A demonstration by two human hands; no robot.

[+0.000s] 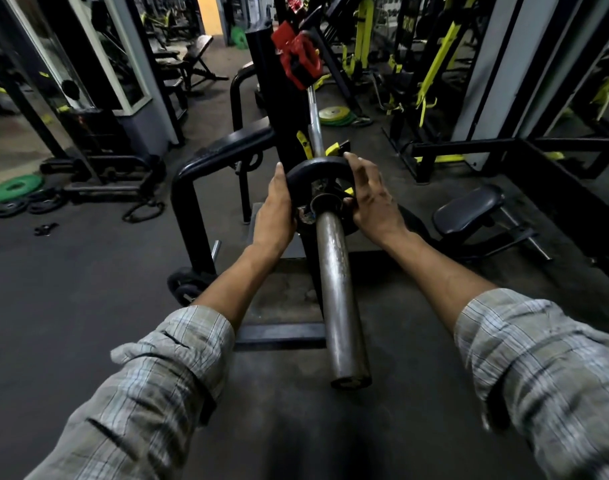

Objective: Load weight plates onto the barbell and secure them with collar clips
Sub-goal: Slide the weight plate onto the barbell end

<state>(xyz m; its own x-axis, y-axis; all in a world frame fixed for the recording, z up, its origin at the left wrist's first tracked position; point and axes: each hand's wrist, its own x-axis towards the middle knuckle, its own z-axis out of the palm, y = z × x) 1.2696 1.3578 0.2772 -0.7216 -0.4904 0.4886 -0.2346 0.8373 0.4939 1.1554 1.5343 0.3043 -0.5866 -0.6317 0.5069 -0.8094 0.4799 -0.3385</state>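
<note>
both hands (325, 206) grip plate (315, 168) on barbell sleeve (341, 303).

View: head-worn, wide-angle, single.
Facing: forward and down, along the barbell sleeve (341, 299).
Nearness: forearms' reach; gym floor (71, 271) seen beyond.

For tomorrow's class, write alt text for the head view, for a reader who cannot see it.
Two bare hands, left hand and right hand, hold a small black weight plate on the barbell sleeve in a dim gym. A red collar clip sits farther along the bar.
</note>
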